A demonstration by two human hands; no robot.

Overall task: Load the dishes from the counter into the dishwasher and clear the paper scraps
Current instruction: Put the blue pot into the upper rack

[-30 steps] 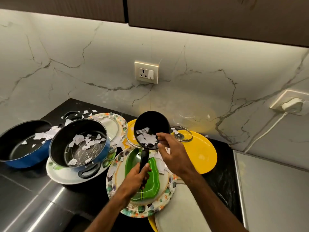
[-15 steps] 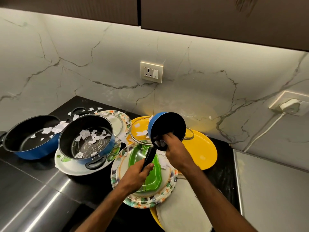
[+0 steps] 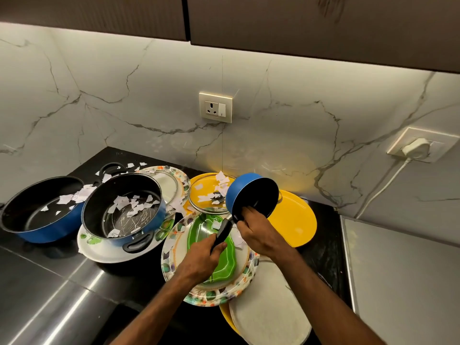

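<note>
Above the plates [image 3: 167,257], the left hand [image 3: 201,252] grasps the handle of the tilted saucepan [image 3: 242,189] — the right hand [image 3: 258,232] curls at its rim, whether holding anything I cannot tell. Hardly begun, I judge — paper scraps [image 3: 132,205] litter pots [image 3: 155,216] on the counter [image 3: 49,282].

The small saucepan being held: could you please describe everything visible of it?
The saucepan is small, blue outside, black inside, apparently coated metal, with a black handle. It is held over the plates, tipped on its side, mouth toward the camera. The left hand grips the handle; the right hand reaches into its mouth.
</note>
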